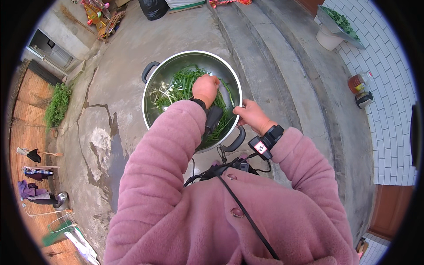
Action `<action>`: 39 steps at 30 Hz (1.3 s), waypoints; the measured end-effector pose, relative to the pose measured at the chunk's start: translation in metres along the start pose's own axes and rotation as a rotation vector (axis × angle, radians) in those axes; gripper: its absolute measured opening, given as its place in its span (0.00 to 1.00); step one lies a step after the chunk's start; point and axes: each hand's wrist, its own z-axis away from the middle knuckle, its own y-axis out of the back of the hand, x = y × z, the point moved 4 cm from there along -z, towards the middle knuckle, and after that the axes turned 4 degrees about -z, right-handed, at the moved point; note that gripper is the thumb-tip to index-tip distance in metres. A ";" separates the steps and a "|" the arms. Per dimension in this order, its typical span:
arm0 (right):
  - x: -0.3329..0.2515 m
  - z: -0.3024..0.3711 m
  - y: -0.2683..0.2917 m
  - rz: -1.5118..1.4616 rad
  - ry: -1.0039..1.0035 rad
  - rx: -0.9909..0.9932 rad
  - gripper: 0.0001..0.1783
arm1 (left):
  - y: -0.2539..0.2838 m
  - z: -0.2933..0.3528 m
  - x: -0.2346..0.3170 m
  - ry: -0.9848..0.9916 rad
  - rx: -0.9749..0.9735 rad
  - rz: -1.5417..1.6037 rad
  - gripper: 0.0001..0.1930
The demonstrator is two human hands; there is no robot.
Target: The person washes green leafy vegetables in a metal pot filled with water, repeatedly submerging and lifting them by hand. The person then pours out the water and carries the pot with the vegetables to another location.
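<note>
A wide, two-handled metal pot (147, 99) with a pale rim stands in front of me. Inside lie green onions (185, 79), long green leaves with thin white bulb ends toward the left. My left hand (206, 89) reaches over the rim into the pot, down among the leaves. Its fingers are curled closed, and what they hold is hidden beneath them. At the pot's right side my right hand (252, 115) grips the rim, thumb and fingers pinched together there. A few long leaves hang along the inner wall near this thumb.
Concrete steps (269, 57) run along the right. By the white tiled wall stand a bucket (329, 37) with a tray of greens on it and a bottle of reddish liquid (357, 82). A black bag (153, 9) lies at the far side; a green bush (58, 105) grows at left.
</note>
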 end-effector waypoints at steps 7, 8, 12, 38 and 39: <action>-0.019 -0.017 -0.001 0.149 -0.037 -0.112 0.21 | 0.007 -0.007 -0.005 0.015 0.093 0.048 0.06; -0.020 -0.017 -0.003 0.155 -0.057 -0.129 0.22 | 0.011 -0.005 -0.005 -0.015 0.164 0.075 0.06; -0.019 -0.018 -0.010 0.181 -0.057 -0.147 0.23 | 0.011 0.000 -0.012 0.032 0.151 0.010 0.06; -0.003 -0.014 0.013 0.031 -0.005 -0.096 0.28 | 0.007 -0.010 0.003 -0.032 0.096 0.242 0.04; -0.005 -0.021 0.015 0.026 -0.008 -0.092 0.28 | 0.014 -0.014 0.000 -0.072 0.121 0.238 0.04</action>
